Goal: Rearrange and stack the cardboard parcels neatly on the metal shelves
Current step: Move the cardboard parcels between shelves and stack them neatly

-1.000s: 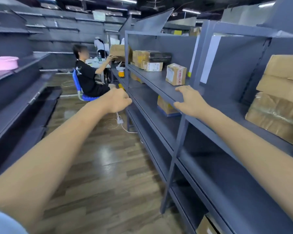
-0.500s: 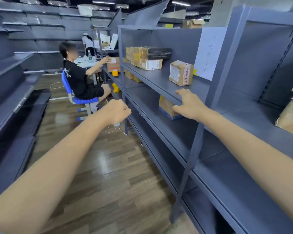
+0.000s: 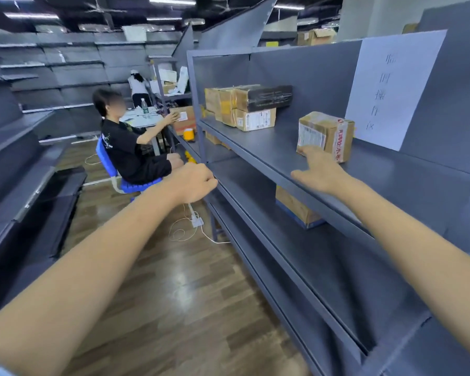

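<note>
the right hand (image 3: 319,169) is spread out, its fingertips touching or almost touching the near bottom edge of the small parcel (image 3: 325,135), which stands alone on the upper shelf (image 3: 269,150) just past that hand. the left hand (image 3: 194,181) is curled up with nothing in it, out over the aisle and farther away. the stacked parcels (image 3: 248,107) sit further along the shelf. another parcel (image 3: 296,207) below is partly hidden.

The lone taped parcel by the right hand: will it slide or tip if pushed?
The taped parcel looks squat with a flat base on the smooth metal shelf, so it probably slides rather than tips. Its glossy tape wrap may feel slippery to the right hand.
</note>
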